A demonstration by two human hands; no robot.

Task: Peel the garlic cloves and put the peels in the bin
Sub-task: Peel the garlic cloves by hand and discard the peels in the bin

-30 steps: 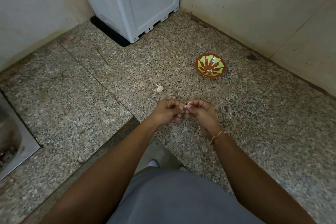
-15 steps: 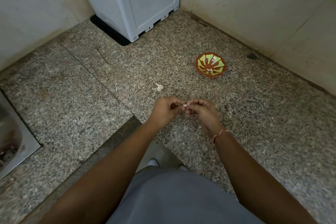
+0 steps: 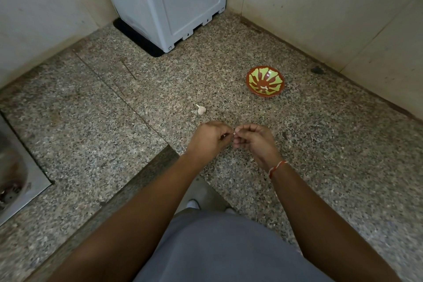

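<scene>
Where the grey cloth of the person's lap (image 3: pixel 219 252) fills the bottom edge, both bare forearms reaching forward over a speckled grey granite counter (image 3: pixel 320 167). Left hand (image 3: pixel 209 138) and right hand (image 3: pixel 255 139) brought close together, fingertips pinched on a tiny pale garlic clove (image 3: pixel 235 131) held between them above the counter; clove mostly hidden, peel state not discernible. Red-and-white thread band (image 3: pixel 277 167) on the right wrist. Steel sink (image 3: pixel 13 178) set into the counter at far left, dark debris in its basin.

Just beyond the hands, slightly left: a small whitish piece of garlic with a pointed tip (image 3: pixel 201 109), lying loose on the stone, apart from both hands. Farther right: a round red-brown bowl with green petal pattern (image 3: pixel 265 84), upright, a few pale bits inside. Small dark speck (image 3: pixel 317 70) near the wall behind it.

At the back corner: a pale grey plastic box-shaped bin (image 3: pixel 174 2), standing on a black mat (image 3: pixel 137 38), against cream tiled walls (image 3: pixel 320 7).
</scene>
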